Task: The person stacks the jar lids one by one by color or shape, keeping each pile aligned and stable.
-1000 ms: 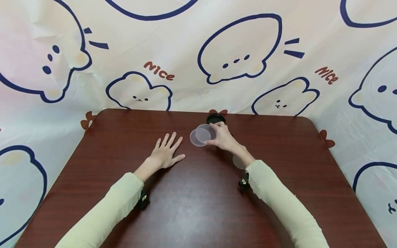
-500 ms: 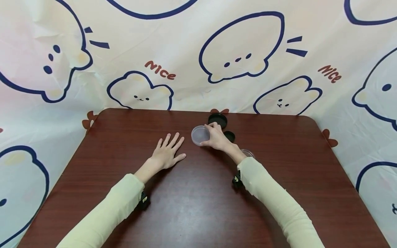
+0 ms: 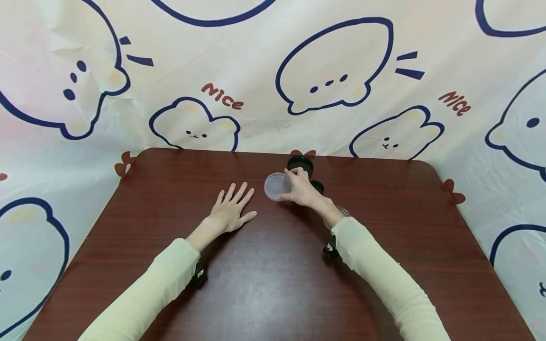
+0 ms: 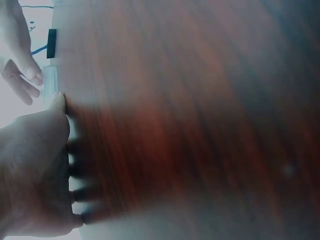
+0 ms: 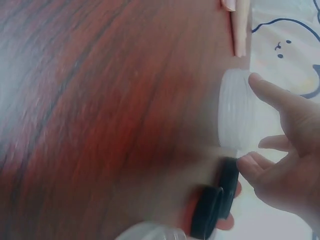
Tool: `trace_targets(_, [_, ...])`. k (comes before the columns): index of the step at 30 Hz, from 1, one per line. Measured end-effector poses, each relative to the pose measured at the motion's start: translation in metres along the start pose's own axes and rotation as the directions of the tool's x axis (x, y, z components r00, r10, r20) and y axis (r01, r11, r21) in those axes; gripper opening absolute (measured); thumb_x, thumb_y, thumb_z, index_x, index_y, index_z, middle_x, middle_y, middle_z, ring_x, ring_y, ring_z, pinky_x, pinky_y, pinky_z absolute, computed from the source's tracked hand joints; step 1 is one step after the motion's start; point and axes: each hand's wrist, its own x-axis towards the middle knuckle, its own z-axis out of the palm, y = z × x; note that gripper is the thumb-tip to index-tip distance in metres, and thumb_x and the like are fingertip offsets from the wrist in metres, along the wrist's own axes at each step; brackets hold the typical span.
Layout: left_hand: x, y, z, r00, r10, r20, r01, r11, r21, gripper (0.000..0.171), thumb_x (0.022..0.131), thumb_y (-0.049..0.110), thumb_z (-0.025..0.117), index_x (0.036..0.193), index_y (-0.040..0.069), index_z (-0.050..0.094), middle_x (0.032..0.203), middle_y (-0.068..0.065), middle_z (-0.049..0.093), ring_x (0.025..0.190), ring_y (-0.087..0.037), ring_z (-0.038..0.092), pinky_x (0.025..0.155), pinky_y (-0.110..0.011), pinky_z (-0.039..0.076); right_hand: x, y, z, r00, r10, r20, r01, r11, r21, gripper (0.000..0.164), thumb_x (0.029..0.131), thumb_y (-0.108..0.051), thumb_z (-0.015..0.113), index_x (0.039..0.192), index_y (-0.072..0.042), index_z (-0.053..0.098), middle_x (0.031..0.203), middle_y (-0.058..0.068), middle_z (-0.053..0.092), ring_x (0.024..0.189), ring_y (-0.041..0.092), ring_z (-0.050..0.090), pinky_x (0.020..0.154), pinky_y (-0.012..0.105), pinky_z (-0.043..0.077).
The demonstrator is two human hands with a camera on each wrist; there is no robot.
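In the head view, my right hand (image 3: 300, 188) is at a clear, shallow round plastic container (image 3: 276, 186), with thumb and index finger at opposite parts of its rim. The right wrist view shows the container (image 5: 235, 110) from the side, ridged and level on the table, with the thumb touching its upper edge. It looks like one piece stacked on another, though the seam is unclear. My left hand (image 3: 228, 210) rests flat on the table left of it, fingers spread, holding nothing.
Behind the right hand stand a larger black round lid-like piece (image 3: 300, 164) and a smaller black one (image 3: 317, 186). Another clear round piece (image 3: 342, 211) lies partly hidden under the right forearm. A patterned cloth (image 3: 256, 128) hangs behind the brown table (image 3: 256, 284).
The right hand has moved slightly left and lowered its clear round piece over the other one; the two discs, offset before, now line up. The left hand stays put.
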Motion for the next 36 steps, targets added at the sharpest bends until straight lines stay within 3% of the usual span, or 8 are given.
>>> trace_targets(6, [0.005,0.001,0.001,1.000,0.009,-0.002,-0.009,1.000,0.004,0.071,0.100,0.055,0.034,0.157,0.018,0.011,0.162,-0.009,0.001,0.145,-0.037,-0.002,0.112,-0.058,0.004,-0.022,0.016,-0.018,0.999,-0.043,-0.029,0.043,0.999,0.019,0.084,0.083,-0.028,0.078,0.147,0.005,0.034,0.139,0.025,0.034,0.124,0.038,0.038,0.097,0.048,0.039])
trace_targets(13, [0.002,-0.006,-0.005,0.998,0.058,0.028,-0.057,0.997,-0.055,0.070,0.101,0.052,0.037,0.157,0.018,0.012,0.162,-0.010,0.001,0.145,-0.038,-0.004,0.111,-0.059,0.002,-0.070,0.048,-0.035,0.990,-0.133,-0.039,0.138,0.976,0.170,0.071,0.085,-0.020,0.077,0.143,0.003,0.043,0.133,0.019,0.041,0.119,0.038,0.049,0.098,0.049,0.042])
trace_targets(17, [-0.006,-0.011,-0.012,0.990,0.137,0.034,-0.133,0.986,-0.100,0.068,0.101,0.046,0.043,0.156,0.016,0.016,0.161,-0.013,0.004,0.145,-0.040,-0.001,0.110,-0.061,0.001,-0.098,0.069,-0.043,0.990,-0.138,-0.015,0.138,0.975,0.171,0.070,0.085,-0.024,0.077,0.142,0.001,0.045,0.135,0.016,0.041,0.123,0.038,0.046,0.097,0.052,0.041])
trace_targets(23, [-0.015,-0.011,-0.016,0.959,0.281,0.029,-0.274,0.952,-0.137,0.070,0.099,0.045,0.050,0.156,0.016,0.021,0.161,-0.012,0.008,0.145,-0.039,0.002,0.110,-0.062,0.002,-0.133,0.093,-0.054,0.995,-0.099,0.004,0.099,0.991,0.093,0.074,0.080,-0.028,0.081,0.141,-0.001,0.047,0.136,0.013,0.041,0.125,0.032,0.041,0.096,0.053,0.039])
trace_targets(29, [-0.017,-0.007,-0.016,0.950,0.312,0.024,-0.307,0.944,-0.121,0.068,0.098,0.044,0.052,0.155,0.018,0.024,0.161,-0.012,0.010,0.145,-0.039,0.003,0.109,-0.063,0.003,-0.150,0.105,-0.049,0.994,-0.108,0.027,0.104,0.990,0.099,0.080,0.079,-0.024,0.082,0.143,0.001,0.042,0.134,0.016,0.040,0.118,0.035,0.048,0.096,0.051,0.042])
trace_targets(36, [-0.016,-0.006,-0.013,0.947,0.316,0.052,-0.309,0.945,-0.107,0.068,0.099,0.045,0.050,0.155,0.018,0.022,0.161,-0.011,0.008,0.145,-0.039,0.002,0.110,-0.062,0.004,-0.149,0.108,-0.046,0.994,-0.114,0.008,0.113,0.992,0.055,0.074,0.080,-0.020,0.081,0.142,0.000,0.046,0.130,0.015,0.044,0.113,0.032,0.051,0.092,0.049,0.044])
